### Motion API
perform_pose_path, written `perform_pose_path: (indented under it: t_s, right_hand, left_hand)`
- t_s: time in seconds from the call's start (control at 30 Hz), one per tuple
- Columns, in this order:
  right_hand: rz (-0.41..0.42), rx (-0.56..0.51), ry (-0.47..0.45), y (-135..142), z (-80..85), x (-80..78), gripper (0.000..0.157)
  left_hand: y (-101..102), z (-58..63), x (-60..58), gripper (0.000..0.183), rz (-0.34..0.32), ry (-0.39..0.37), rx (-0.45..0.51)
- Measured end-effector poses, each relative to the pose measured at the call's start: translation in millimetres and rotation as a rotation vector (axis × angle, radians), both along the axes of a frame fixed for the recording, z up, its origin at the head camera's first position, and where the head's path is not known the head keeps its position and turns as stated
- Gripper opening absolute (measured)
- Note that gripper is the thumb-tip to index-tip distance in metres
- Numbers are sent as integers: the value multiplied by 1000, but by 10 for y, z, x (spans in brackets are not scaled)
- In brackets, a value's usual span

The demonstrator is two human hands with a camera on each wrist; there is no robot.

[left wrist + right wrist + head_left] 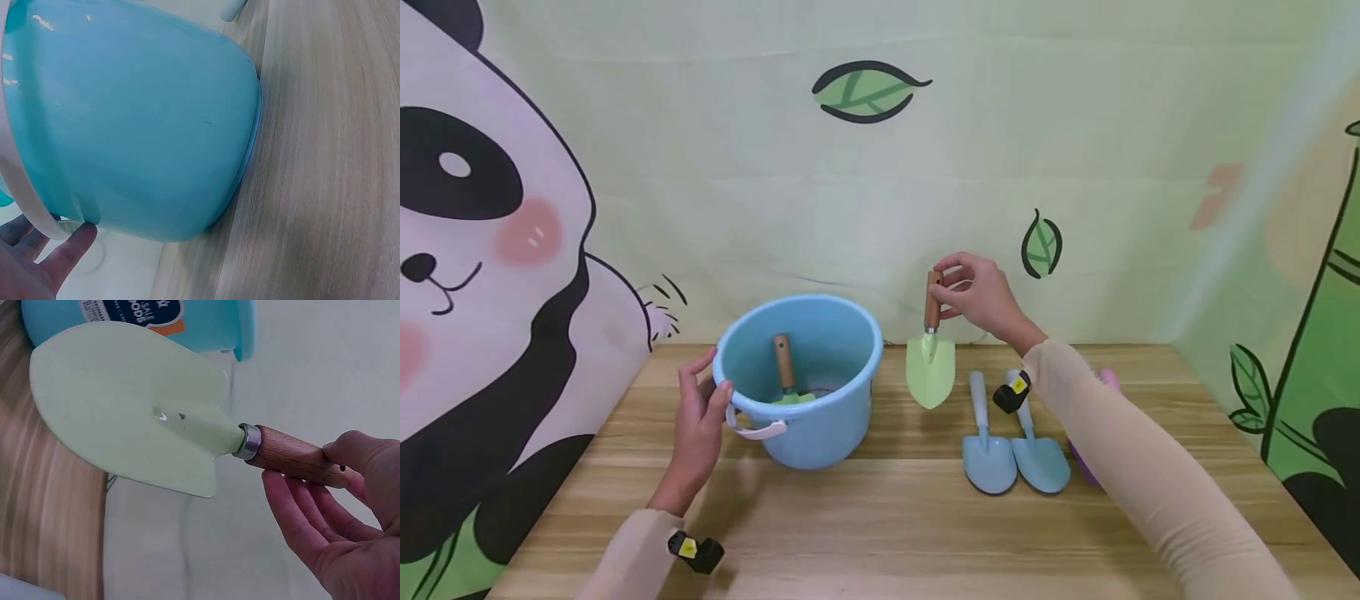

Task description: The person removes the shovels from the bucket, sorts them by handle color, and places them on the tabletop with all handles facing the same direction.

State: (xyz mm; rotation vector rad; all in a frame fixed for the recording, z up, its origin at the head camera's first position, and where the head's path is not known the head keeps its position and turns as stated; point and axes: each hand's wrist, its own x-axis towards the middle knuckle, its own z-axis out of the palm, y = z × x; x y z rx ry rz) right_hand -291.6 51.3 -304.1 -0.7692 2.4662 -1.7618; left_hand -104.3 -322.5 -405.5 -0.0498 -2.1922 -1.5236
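A light-blue bucket (831,429) stands on the table, its white handle (760,431) hanging at the front left. My left hand (698,417) holds the bucket's left side by the rim, the thumb beside the handle joint in the left wrist view. Inside the bucket a green trowel with a wooden handle (784,362) leans, its blade partly hidden. Right of the bucket, my right hand (977,292) pinches another green trowel (131,406) by the end of its wooden handle (294,453). That trowel hangs blade down, raised above the tabletop.
Two blue-grey trowels (990,465) lie side by side on the wooden table (880,525), right of the bucket. A purple-pink item (1109,380) lies beyond them, mostly hidden by my right sleeve. Behind the table hangs a printed backdrop (737,167) with a panda and leaves.
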Motion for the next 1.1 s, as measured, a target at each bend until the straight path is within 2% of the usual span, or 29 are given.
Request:
perform_pose_path:
  t_s: [0.2,0.5,0.73,1.1]
  right_hand:
    - [-1,21,-47,-4,-190,-28,30]
    - [-11,38,-130,1,-409,-36,28]
    - [-14,42,-183,-9,-515,-31,26]
    - [6,95,-218,-47,-681,-52,29]
  left_hand:
    - [-5,-7,-1,52,4,3,-13]
    - [-17,8,28,54,-34,3,-6]
    - [-25,30,52,55,-60,-4,-10]
    - [-14,38,45,56,-59,-5,-24]
